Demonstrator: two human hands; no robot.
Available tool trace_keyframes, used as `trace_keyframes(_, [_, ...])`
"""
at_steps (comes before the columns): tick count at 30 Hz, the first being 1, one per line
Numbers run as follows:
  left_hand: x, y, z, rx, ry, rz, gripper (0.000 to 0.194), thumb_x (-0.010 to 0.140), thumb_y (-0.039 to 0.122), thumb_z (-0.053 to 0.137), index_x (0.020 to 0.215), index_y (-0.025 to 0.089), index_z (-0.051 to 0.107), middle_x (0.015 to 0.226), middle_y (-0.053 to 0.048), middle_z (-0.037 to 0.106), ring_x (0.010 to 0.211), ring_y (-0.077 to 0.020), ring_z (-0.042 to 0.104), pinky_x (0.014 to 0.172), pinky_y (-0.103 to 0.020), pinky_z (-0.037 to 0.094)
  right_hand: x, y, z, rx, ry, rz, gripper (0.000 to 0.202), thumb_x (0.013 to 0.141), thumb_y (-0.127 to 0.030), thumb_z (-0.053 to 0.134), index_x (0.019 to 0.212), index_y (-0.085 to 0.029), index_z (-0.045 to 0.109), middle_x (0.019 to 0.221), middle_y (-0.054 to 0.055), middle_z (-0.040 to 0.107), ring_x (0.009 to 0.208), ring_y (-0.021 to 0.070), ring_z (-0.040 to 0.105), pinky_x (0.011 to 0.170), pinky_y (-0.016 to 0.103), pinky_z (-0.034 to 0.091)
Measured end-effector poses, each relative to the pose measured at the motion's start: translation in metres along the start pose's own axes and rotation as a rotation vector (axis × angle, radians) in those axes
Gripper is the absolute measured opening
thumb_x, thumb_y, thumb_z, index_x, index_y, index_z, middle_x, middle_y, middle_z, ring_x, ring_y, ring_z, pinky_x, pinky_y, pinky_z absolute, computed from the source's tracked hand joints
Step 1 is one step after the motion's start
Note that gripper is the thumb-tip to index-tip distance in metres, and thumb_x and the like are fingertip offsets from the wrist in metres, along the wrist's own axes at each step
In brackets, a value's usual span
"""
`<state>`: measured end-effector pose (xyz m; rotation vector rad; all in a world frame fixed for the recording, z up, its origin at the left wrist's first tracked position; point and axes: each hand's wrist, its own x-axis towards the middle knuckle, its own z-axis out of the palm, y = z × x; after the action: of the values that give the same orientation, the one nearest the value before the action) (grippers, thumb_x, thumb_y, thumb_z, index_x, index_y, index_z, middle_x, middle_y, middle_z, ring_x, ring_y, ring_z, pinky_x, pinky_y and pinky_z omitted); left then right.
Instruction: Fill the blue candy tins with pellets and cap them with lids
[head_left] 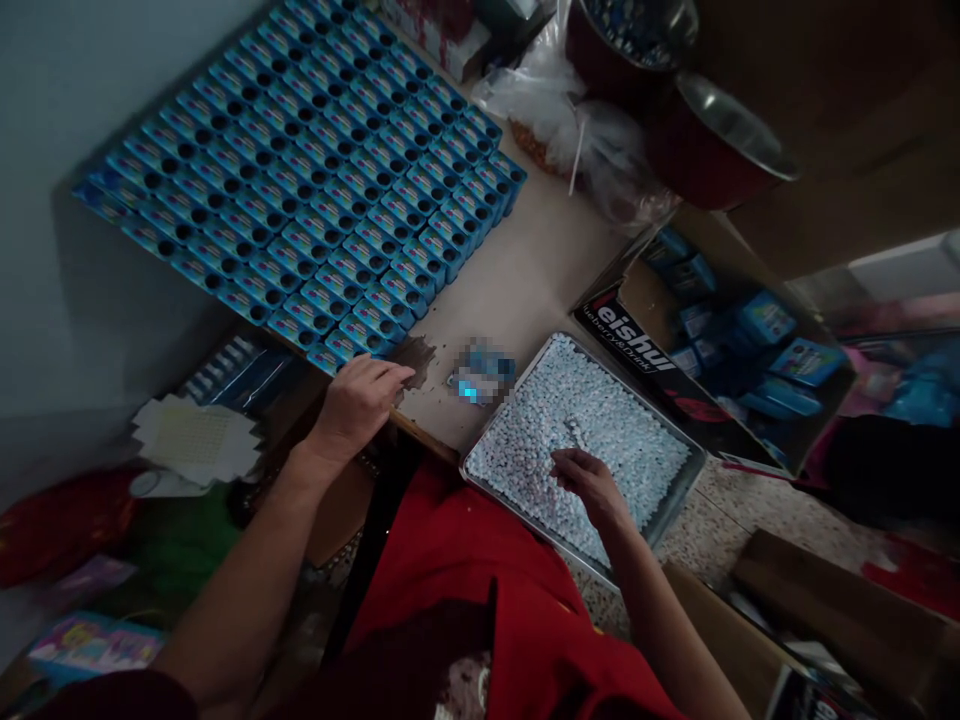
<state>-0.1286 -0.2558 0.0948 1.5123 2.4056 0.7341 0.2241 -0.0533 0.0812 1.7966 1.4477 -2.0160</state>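
My left hand rests at the near corner of a large array of small blue boxes, each with a dark round hole in its top. Its fingers stretch to the right, close together, by the nearest boxes at the table edge. My right hand is over a metal tray filled with tiny pale pellets, which look like small candies or beads. The fingers of this hand curl inward just at the pellets, and what they hold, if anything, is hidden. Between both hands lies a blurred-out object on the table.
Right of the tray stands an open carton with several loose blue boxes inside. Behind are a clear plastic bag and two dark red metal pots. A brown carton lies at lower right, and a jagged-edged card at left.
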Motion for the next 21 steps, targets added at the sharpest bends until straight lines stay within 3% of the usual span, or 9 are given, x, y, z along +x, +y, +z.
trace_keyframes(2, [0.016, 0.016, 0.015, -0.025, 0.028, -0.019, 0.033, 0.091, 0.020, 0.061, 0.123, 0.025, 0.067, 0.117, -0.009, 0.070, 0.115, -0.0290, 0.061, 0.105, -0.047, 0.045, 0.002, 0.003, -0.002, -0.005, 0.035, -0.033, 0.040, 0.071, -0.054, 0.080, 0.086, -0.017, 0.074, 0.074, 0.005, 0.072, 0.062, 0.0143, 0.058, 0.058, 0.026, 0.041])
trace_keyframes(4, [0.040, 0.037, 0.037, 0.002, 0.013, 0.002, 0.049, 0.087, 0.027, 0.068, 0.135, 0.025, 0.060, 0.133, -0.013, 0.062, 0.129, -0.0331, 0.052, 0.111, -0.051, 0.039, 0.004, 0.004, -0.004, -0.090, 0.115, -0.131, 0.036, 0.073, -0.053, 0.078, 0.086, -0.020, 0.077, 0.080, 0.006, 0.074, 0.074, 0.0204, 0.065, 0.068, 0.030, 0.047])
trace_keyframes(7, [0.076, 0.066, 0.075, 0.094, -0.165, 0.158, 0.065, 0.083, 0.031, 0.073, 0.143, 0.025, 0.052, 0.147, -0.018, 0.051, 0.139, -0.0406, 0.041, 0.115, -0.060, 0.029, 0.008, 0.000, -0.010, -0.250, 0.280, -0.368, 0.024, 0.074, -0.048, 0.079, 0.085, -0.027, 0.081, 0.106, 0.008, 0.076, 0.106, 0.0301, 0.065, 0.093, 0.042, 0.048])
trace_keyframes(9, [0.096, 0.075, 0.095, 0.122, -0.388, 0.284, 0.056, 0.083, 0.020, 0.069, 0.138, 0.024, 0.057, 0.138, -0.017, 0.059, 0.128, -0.0381, 0.053, 0.108, -0.057, 0.039, 0.013, -0.003, -0.017, -0.241, 0.388, -0.480, 0.019, 0.071, -0.045, 0.082, 0.084, -0.031, 0.082, 0.120, 0.008, 0.073, 0.120, 0.0328, 0.059, 0.107, 0.048, 0.041])
trace_keyframes(11, [0.115, 0.076, 0.105, 0.115, -0.536, 0.313, 0.048, 0.086, 0.011, 0.062, 0.133, 0.022, 0.060, 0.125, -0.015, 0.067, 0.115, -0.0319, 0.064, 0.099, -0.047, 0.048, 0.020, -0.002, -0.026, -0.176, 0.480, -0.499, 0.021, 0.067, -0.045, 0.084, 0.083, -0.032, 0.082, 0.120, 0.009, 0.073, 0.123, 0.0345, 0.058, 0.113, 0.052, 0.037])
trace_keyframes(14, [0.162, 0.074, 0.100, 0.044, -0.504, 0.306, 0.053, 0.086, 0.013, 0.065, 0.138, 0.020, 0.055, 0.119, -0.015, 0.071, 0.104, -0.0282, 0.069, 0.088, -0.039, 0.054, 0.030, 0.006, -0.039, -0.061, 0.526, -0.349, 0.031, 0.064, -0.054, 0.083, 0.085, -0.032, 0.082, 0.111, 0.011, 0.076, 0.112, 0.0373, 0.065, 0.106, 0.054, 0.045])
trace_keyframes(17, [0.253, 0.076, 0.084, 0.002, -0.397, 0.379, 0.054, 0.087, 0.018, 0.068, 0.139, 0.019, 0.053, 0.122, -0.014, 0.071, 0.105, -0.0269, 0.069, 0.092, -0.038, 0.054, 0.032, 0.017, -0.038, 0.026, 0.516, -0.176, 0.043, 0.064, -0.063, 0.078, 0.089, -0.029, 0.082, 0.103, 0.010, 0.078, 0.103, 0.0367, 0.070, 0.093, 0.048, 0.055])
trace_keyframes(19, [0.335, 0.074, 0.076, 0.000, -0.359, 0.426, 0.045, 0.087, 0.018, 0.067, 0.131, 0.018, 0.059, 0.128, -0.014, 0.068, 0.117, -0.0267, 0.064, 0.103, -0.039, 0.047, 0.030, 0.023, -0.029, 0.024, 0.578, -0.111, 0.050, 0.066, -0.067, 0.073, 0.092, -0.026, 0.081, 0.103, 0.009, 0.079, 0.104, 0.0351, 0.071, 0.090, 0.042, 0.057])
trace_keyframes(21, [0.421, 0.066, 0.072, 0.020, -0.276, 0.495, 0.038, 0.086, 0.019, 0.069, 0.123, 0.015, 0.063, 0.126, -0.015, 0.069, 0.117, -0.0271, 0.064, 0.105, -0.041, 0.045, 0.029, 0.028, -0.015, -0.009, 0.657, -0.067, 0.055, 0.070, -0.071, 0.067, 0.094, -0.023, 0.080, 0.103, 0.009, 0.079, 0.105, 0.0337, 0.071, 0.090, 0.038, 0.058])
